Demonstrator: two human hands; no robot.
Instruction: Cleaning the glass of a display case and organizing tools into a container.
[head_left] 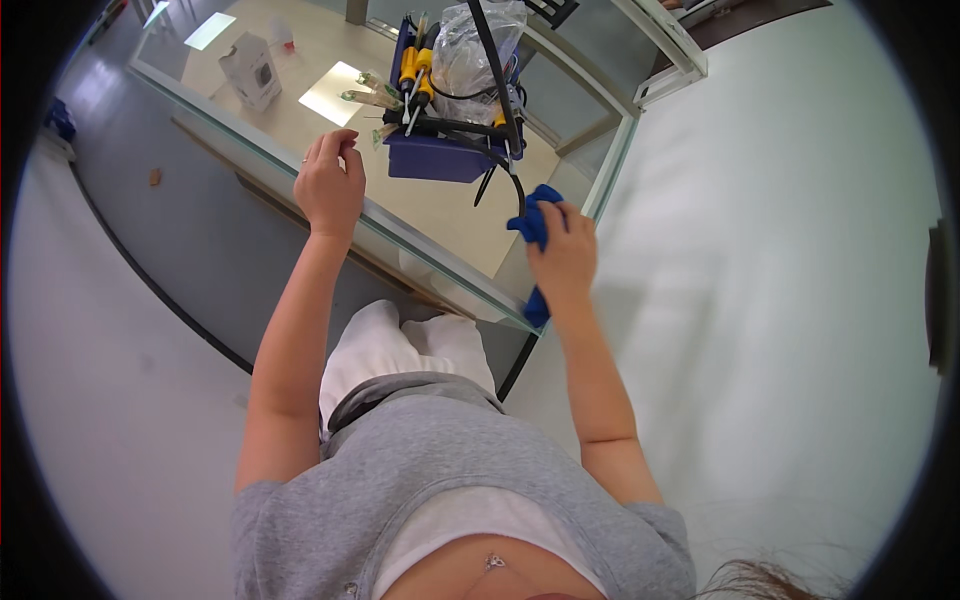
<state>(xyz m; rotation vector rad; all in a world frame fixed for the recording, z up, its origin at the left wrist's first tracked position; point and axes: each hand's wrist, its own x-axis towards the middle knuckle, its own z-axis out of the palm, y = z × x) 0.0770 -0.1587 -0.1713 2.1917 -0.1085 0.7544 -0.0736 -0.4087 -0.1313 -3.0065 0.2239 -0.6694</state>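
My left hand (330,185), loosely curled with nothing visible in it, is over the front edge of a glass-topped table (475,270). My right hand (565,250) grips a blue cloth (540,195) at the table's right end, and part of the cloth hangs below my fingers. Between and beyond my hands sits a purple tub (435,160) packed with yellow-and-black handled screwdrivers (410,65), other tools and a clear plastic bag (460,55). Black cables loop out of the tub down toward the cloth.
A small white box (250,70) stands on the table at the back left. Grey floor (140,230) with a small brown piece (155,177) shows at left. A wide white surface (770,250) fills the right side, with a dark fixture (937,295) at its far edge.
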